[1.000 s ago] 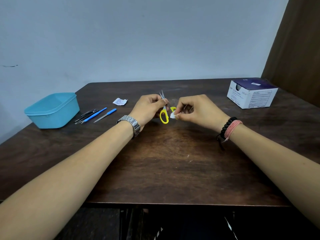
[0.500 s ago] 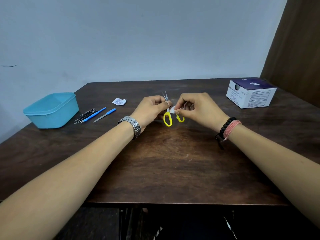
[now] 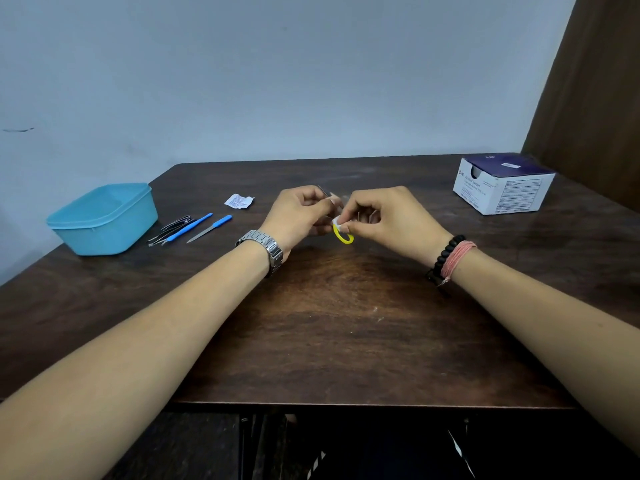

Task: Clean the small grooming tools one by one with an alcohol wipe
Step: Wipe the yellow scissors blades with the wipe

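Scissors [image 3: 343, 237], yellow-handled: gripped in left hand [image 3: 298, 216], above mid tabletop [image 3: 346, 323]. Wipe [image 3: 337, 223]: pinched by right hand [image 3: 384, 216] against the handle. Remaining tools [image 3: 188, 228]: lying beside blue tub [image 3: 104, 220]. Wipe box [image 3: 502, 183]: far right.

We see a dark wooden desk [image 3: 346, 323] against a pale wall. Above its middle, the left hand [image 3: 298, 216] grips small yellow-handled scissors [image 3: 343, 235] with the blade tips poking up past its fingers, while the right hand [image 3: 388, 216] pinches a white alcohol wipe [image 3: 337, 223] against the yellow handle loop. Near the far left corner sits a teal plastic container [image 3: 104, 220]; just beside it lie tweezers [image 3: 162, 237], a blue-handled tool [image 3: 188, 227] and a blue-handled nail file [image 3: 209, 229]. A torn wipe sachet [image 3: 239, 201] lies behind them. A box of alcohol swabs [image 3: 502, 185] stands at the far right corner.
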Demonstrator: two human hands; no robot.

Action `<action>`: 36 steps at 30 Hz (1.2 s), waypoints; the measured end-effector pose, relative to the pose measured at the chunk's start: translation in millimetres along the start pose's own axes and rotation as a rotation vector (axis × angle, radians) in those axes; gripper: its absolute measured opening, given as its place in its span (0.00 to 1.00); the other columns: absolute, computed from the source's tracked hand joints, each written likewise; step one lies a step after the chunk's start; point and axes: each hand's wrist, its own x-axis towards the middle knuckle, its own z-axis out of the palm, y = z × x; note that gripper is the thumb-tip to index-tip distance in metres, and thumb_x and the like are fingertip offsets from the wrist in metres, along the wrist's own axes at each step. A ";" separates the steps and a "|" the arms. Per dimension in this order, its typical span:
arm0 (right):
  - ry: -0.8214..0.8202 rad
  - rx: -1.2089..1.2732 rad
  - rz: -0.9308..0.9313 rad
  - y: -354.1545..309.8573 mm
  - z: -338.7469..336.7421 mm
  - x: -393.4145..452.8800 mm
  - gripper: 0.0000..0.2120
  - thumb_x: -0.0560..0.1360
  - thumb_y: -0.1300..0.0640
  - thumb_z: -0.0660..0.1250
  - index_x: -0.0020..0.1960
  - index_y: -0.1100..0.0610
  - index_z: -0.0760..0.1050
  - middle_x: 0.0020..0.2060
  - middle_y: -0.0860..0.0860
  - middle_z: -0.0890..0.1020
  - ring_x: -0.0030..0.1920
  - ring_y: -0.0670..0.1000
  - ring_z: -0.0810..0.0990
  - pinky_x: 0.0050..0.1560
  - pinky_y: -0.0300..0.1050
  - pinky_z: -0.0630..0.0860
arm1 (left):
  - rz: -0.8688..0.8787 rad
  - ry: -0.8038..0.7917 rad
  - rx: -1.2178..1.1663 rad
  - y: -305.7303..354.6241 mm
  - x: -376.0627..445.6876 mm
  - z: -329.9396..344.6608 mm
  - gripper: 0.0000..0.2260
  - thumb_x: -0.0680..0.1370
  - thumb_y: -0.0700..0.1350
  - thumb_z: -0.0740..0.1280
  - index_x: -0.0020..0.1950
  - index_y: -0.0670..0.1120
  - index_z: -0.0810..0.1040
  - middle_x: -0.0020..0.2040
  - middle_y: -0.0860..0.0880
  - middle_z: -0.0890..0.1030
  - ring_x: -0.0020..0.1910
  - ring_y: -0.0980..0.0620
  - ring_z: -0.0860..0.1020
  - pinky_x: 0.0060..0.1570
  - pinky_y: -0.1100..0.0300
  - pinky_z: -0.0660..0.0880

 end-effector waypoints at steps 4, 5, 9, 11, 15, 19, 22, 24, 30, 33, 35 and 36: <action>-0.085 -0.012 0.009 -1.0 -2.9 -0.9 0.02 0.71 0.60 0.75 0.41 0.55 0.83 0.29 0.41 0.78 0.31 0.42 0.73 0.34 0.32 0.68 | -0.006 0.062 -0.010 0.2 3.8 -5.7 0.08 0.77 0.41 0.69 0.39 0.43 0.76 0.33 0.50 0.81 0.31 0.54 0.78 0.40 0.58 0.80; -0.094 -0.022 0.015 -0.2 -4.4 -0.9 0.02 0.71 0.60 0.75 0.41 0.55 0.83 0.29 0.40 0.78 0.31 0.43 0.73 0.34 0.32 0.68 | -0.011 0.067 -0.019 -0.1 4.4 -6.4 0.07 0.77 0.41 0.69 0.40 0.43 0.76 0.35 0.48 0.81 0.32 0.54 0.79 0.40 0.58 0.80; -0.046 -0.061 0.050 4.4 -9.9 -0.2 0.02 0.70 0.59 0.75 0.41 0.55 0.83 0.30 0.41 0.79 0.32 0.43 0.74 0.34 0.33 0.69 | -0.012 0.041 -0.022 -0.1 3.3 -4.6 0.08 0.77 0.41 0.69 0.38 0.43 0.76 0.33 0.50 0.81 0.32 0.53 0.78 0.39 0.58 0.81; -0.002 -0.068 0.058 5.6 -9.9 -0.1 0.02 0.71 0.58 0.75 0.41 0.55 0.83 0.30 0.42 0.79 0.32 0.43 0.75 0.35 0.33 0.70 | -0.011 -0.006 -0.019 0.1 1.6 -1.6 0.09 0.78 0.41 0.69 0.37 0.44 0.75 0.31 0.51 0.80 0.31 0.54 0.78 0.39 0.59 0.80; 0.051 -0.056 0.018 3.0 -3.8 -0.1 0.03 0.71 0.57 0.75 0.41 0.54 0.82 0.31 0.44 0.80 0.33 0.45 0.76 0.35 0.34 0.70 | -0.013 -0.059 -0.011 -1.3 -1.2 4.3 0.10 0.78 0.41 0.68 0.37 0.44 0.74 0.36 0.45 0.79 0.32 0.54 0.79 0.39 0.60 0.80; -0.013 -0.034 -0.035 -2.7 -1.4 -0.1 0.02 0.71 0.59 0.75 0.42 0.54 0.83 0.31 0.41 0.80 0.34 0.44 0.77 0.36 0.32 0.70 | 0.003 -0.017 -0.004 -1.7 0.7 1.6 0.08 0.78 0.41 0.68 0.39 0.44 0.76 0.37 0.45 0.81 0.32 0.54 0.79 0.37 0.60 0.79; -0.118 -0.061 -0.037 -3.4 -4.2 -0.9 0.02 0.71 0.60 0.75 0.41 0.55 0.83 0.31 0.40 0.80 0.33 0.42 0.76 0.35 0.31 0.69 | -0.015 0.039 -0.017 -1.1 3.9 -3.5 0.05 0.78 0.41 0.68 0.43 0.44 0.77 0.39 0.46 0.81 0.31 0.55 0.79 0.38 0.59 0.79; -0.126 -0.087 -0.021 -0.1 -6.8 -1.0 0.02 0.71 0.60 0.75 0.41 0.55 0.82 0.32 0.43 0.80 0.32 0.43 0.76 0.35 0.33 0.70 | -0.031 0.044 -0.029 -0.8 4.4 -4.6 0.04 0.78 0.42 0.68 0.44 0.43 0.77 0.40 0.46 0.81 0.31 0.56 0.79 0.37 0.61 0.79; 0.033 -0.077 0.022 6.5 -8.1 0.3 0.03 0.71 0.58 0.75 0.40 0.53 0.81 0.30 0.43 0.79 0.31 0.44 0.73 0.34 0.37 0.71 | -0.023 -0.079 -0.013 -1.2 -1.3 4.7 0.05 0.79 0.41 0.67 0.47 0.40 0.75 0.38 0.44 0.79 0.32 0.54 0.78 0.37 0.63 0.78; 0.019 -0.067 -0.017 2.2 -5.2 0.3 0.03 0.71 0.58 0.75 0.40 0.54 0.81 0.29 0.40 0.78 0.32 0.44 0.74 0.34 0.35 0.70 | -0.009 -0.114 -0.012 -2.8 -1.8 5.4 0.05 0.79 0.41 0.66 0.47 0.40 0.75 0.39 0.45 0.80 0.36 0.53 0.78 0.39 0.61 0.79; -0.037 -0.071 -0.047 -0.8 -4.2 -0.1 0.02 0.70 0.60 0.74 0.41 0.55 0.82 0.29 0.35 0.78 0.32 0.43 0.75 0.34 0.32 0.69 | 0.005 -0.118 -0.019 -2.0 -2.2 3.9 0.06 0.79 0.41 0.66 0.44 0.41 0.75 0.40 0.44 0.80 0.36 0.53 0.79 0.38 0.61 0.78; -0.064 -0.080 -0.055 -1.4 -4.0 -0.2 0.02 0.70 0.61 0.74 0.41 0.55 0.82 0.29 0.36 0.78 0.31 0.43 0.75 0.34 0.31 0.69 | 0.007 -0.115 -0.027 -1.3 -2.5 3.5 0.06 0.79 0.42 0.66 0.43 0.42 0.75 0.40 0.44 0.80 0.35 0.54 0.79 0.37 0.61 0.77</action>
